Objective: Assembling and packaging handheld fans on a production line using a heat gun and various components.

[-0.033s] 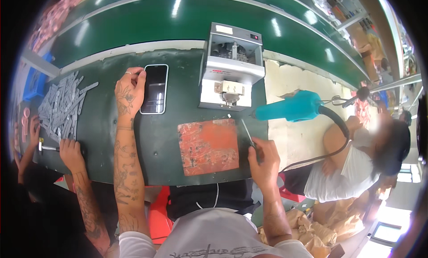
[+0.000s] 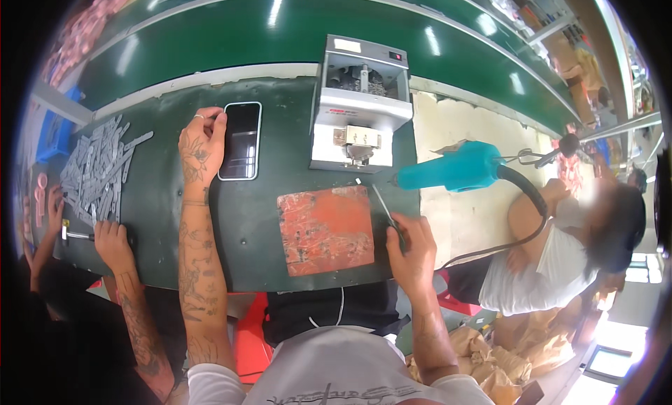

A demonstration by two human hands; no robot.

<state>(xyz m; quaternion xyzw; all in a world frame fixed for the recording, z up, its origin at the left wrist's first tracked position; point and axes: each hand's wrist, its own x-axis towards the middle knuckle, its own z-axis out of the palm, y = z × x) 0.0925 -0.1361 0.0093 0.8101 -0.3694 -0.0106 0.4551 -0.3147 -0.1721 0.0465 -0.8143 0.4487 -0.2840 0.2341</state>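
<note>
My left hand (image 2: 201, 145) rests on the dark green table, its fingers curled in, beside the left edge of a phone (image 2: 242, 140) with a light rim and dark screen. Whatever the fingers hold, if anything, is hidden. My right hand (image 2: 414, 250) is closed round the dark handle of a thin metal hand tool (image 2: 383, 203). Its slim shaft points away from me, the tip a little right of a small white piece (image 2: 358, 181). Left of the tool lies a worn red-orange mat (image 2: 327, 230). Just beyond the white piece stands a grey bench machine (image 2: 362, 108).
A teal power tool (image 2: 451, 168) hangs over the right side, with a dark cable. At far left lies a heap of grey strips (image 2: 98, 168). A co-worker's hand (image 2: 114, 245) is near a small hammer-like tool (image 2: 73, 233). Another person (image 2: 542, 265) sits at right.
The metal tool's tip has shifted slightly left, closer to the small white piece. The whole view has moved a little; my left hand stays beside the phone.
</note>
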